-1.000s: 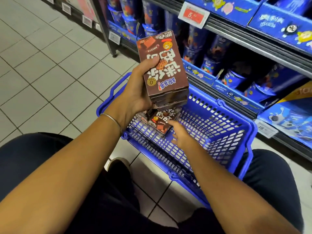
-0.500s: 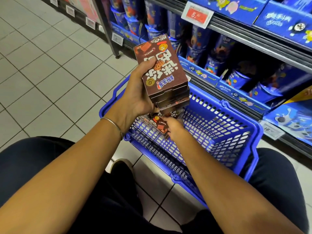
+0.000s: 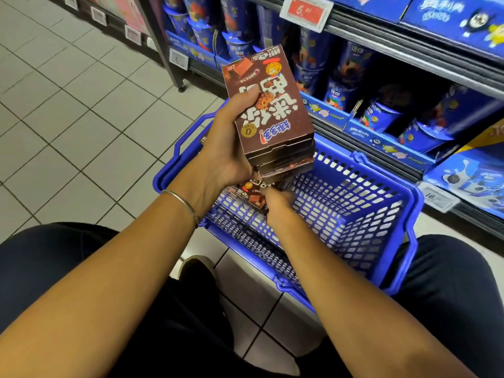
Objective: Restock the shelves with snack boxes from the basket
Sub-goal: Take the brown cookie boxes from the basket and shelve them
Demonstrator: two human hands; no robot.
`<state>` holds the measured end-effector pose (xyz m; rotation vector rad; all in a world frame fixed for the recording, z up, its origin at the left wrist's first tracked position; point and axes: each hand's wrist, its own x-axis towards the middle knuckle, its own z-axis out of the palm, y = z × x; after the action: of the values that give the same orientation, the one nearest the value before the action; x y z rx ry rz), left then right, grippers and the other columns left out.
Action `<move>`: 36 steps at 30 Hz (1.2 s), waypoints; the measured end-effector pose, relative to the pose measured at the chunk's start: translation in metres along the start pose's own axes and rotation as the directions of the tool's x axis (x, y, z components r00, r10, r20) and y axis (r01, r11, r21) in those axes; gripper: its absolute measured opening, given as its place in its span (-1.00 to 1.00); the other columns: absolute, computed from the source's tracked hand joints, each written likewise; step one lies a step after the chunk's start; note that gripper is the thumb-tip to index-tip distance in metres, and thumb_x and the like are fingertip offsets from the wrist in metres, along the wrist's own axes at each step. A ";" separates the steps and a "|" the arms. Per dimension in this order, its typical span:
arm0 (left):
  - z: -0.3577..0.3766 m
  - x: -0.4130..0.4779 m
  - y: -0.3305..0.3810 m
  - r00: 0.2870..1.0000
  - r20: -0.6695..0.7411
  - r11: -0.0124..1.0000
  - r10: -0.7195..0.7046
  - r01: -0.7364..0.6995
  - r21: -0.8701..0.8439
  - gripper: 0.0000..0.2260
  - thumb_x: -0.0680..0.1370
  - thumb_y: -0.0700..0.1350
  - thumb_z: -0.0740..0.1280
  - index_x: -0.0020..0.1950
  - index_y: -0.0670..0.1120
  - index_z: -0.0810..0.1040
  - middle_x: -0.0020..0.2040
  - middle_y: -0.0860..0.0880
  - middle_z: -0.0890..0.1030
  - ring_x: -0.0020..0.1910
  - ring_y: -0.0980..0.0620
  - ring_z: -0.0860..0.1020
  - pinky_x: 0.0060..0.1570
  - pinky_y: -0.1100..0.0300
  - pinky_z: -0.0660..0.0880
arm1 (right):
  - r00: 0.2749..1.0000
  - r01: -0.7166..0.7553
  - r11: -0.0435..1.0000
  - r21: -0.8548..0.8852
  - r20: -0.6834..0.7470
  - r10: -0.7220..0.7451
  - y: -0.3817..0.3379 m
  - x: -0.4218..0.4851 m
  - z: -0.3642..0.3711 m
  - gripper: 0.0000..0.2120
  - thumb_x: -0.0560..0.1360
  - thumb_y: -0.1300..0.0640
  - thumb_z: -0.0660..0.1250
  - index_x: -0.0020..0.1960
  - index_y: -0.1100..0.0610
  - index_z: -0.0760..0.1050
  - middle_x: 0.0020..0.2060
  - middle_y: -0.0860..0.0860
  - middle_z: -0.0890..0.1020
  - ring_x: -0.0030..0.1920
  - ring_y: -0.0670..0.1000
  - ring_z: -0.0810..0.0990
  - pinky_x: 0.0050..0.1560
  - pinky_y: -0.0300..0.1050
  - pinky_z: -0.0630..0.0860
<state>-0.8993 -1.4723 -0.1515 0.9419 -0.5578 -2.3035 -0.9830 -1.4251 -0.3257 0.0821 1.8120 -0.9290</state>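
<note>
Left hand (image 3: 226, 159): my fingers grasp stacked brown cardboard snack boxes (image 3: 272, 110) above blue plastic basket (image 3: 354, 214).
Right hand (image 3: 278, 203): pinching another brown box (image 3: 251, 195) inside it.

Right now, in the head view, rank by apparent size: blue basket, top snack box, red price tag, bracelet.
1. blue basket
2. top snack box
3. red price tag
4. bracelet; the tag is farther off, so their true order is unsure.

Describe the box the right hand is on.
Find the blue basket on the floor by the shelves. In its near left corner is a brown snack box, gripped by the right hand. Unlike the stack in the left hand, it sits low inside the basket.
</note>
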 end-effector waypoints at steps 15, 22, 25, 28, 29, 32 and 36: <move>-0.006 0.004 0.011 0.998 0.015 0.992 0.068 -0.069 0.104 -0.70 0.57 0.03 0.39 0.07 -0.17 0.77 0.07 -0.14 0.75 -0.04 -0.10 0.75 0.00 -0.03 0.69 | 0.950 0.209 0.974 0.087 0.220 -0.223 -0.030 -0.020 -0.066 -0.70 0.48 0.17 0.35 0.21 0.15 0.55 -0.02 0.14 0.73 -0.08 0.14 0.72 -0.07 0.06 0.67; -0.008 0.002 0.027 0.993 0.019 0.974 0.118 -0.119 0.191 -0.73 0.62 -0.01 0.36 0.18 -0.17 0.66 0.07 -0.14 0.76 -0.02 -0.09 0.75 0.02 0.00 0.69 | 0.869 0.270 0.911 0.312 0.329 -0.370 -0.084 -0.046 -0.139 -0.78 0.46 0.09 0.32 0.06 0.11 0.62 -0.14 0.05 0.75 -0.18 0.06 0.72 -0.17 -0.08 0.64; -0.007 0.002 0.027 0.994 -0.003 0.966 0.112 -0.108 0.235 -0.71 0.59 0.00 0.38 0.19 -0.16 0.65 0.07 -0.14 0.76 -0.04 -0.09 0.75 -0.01 0.02 0.69 | 0.794 0.214 0.841 0.496 0.413 -0.446 -0.106 -0.062 -0.155 -0.70 0.47 0.09 0.26 0.13 0.15 0.63 0.02 0.11 0.71 -0.03 0.13 0.70 0.05 0.14 0.62; -0.005 0.004 0.021 0.994 -0.051 0.954 0.101 -0.082 0.289 -0.64 0.52 0.03 0.43 0.22 -0.16 0.65 0.08 -0.15 0.76 -0.05 -0.10 0.76 -0.07 0.03 0.69 | 0.726 0.181 0.822 0.540 0.490 -0.482 -0.123 -0.083 -0.153 -0.68 0.47 0.09 0.27 0.12 0.17 0.67 0.09 0.15 0.68 0.03 0.19 0.67 0.08 0.27 0.59; -0.003 0.005 0.018 0.993 -0.061 0.952 0.099 -0.076 0.297 -0.62 0.51 0.03 0.44 0.24 -0.16 0.64 0.10 -0.15 0.76 -0.03 -0.11 0.75 -0.06 0.02 0.69 | 0.708 0.176 0.820 0.544 0.508 -0.490 -0.127 -0.089 -0.151 -0.70 0.46 0.09 0.28 0.06 0.16 0.70 0.07 0.14 0.70 0.00 0.18 0.69 0.01 0.23 0.63; 0.000 0.008 0.012 0.994 -0.077 0.949 0.083 -0.056 0.310 -0.56 0.49 0.03 0.47 0.30 -0.16 0.63 0.14 -0.17 0.75 0.01 -0.13 0.74 0.05 -0.02 0.67 | 0.683 0.195 0.817 0.543 0.522 -0.511 -0.137 -0.103 -0.145 -0.76 0.47 0.05 0.33 -0.04 0.10 0.75 0.01 0.10 0.72 -0.06 0.11 0.73 -0.11 0.08 0.64; 0.003 0.014 0.009 0.995 -0.067 0.918 0.080 -0.047 0.394 -0.66 0.43 0.03 0.49 0.13 -0.10 0.71 0.08 -0.16 0.77 -0.06 -0.12 0.74 -0.02 0.01 0.71 | 0.650 0.231 0.823 0.518 0.548 -0.527 -0.140 -0.113 -0.136 -0.63 0.48 0.06 0.34 0.23 0.17 0.63 0.12 0.14 0.70 0.05 0.15 0.70 0.07 0.13 0.62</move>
<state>-0.9064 -1.4877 -0.1512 1.1769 -1.0259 -2.1216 -1.1011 -1.3979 -0.1356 -0.3724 0.9308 -1.4199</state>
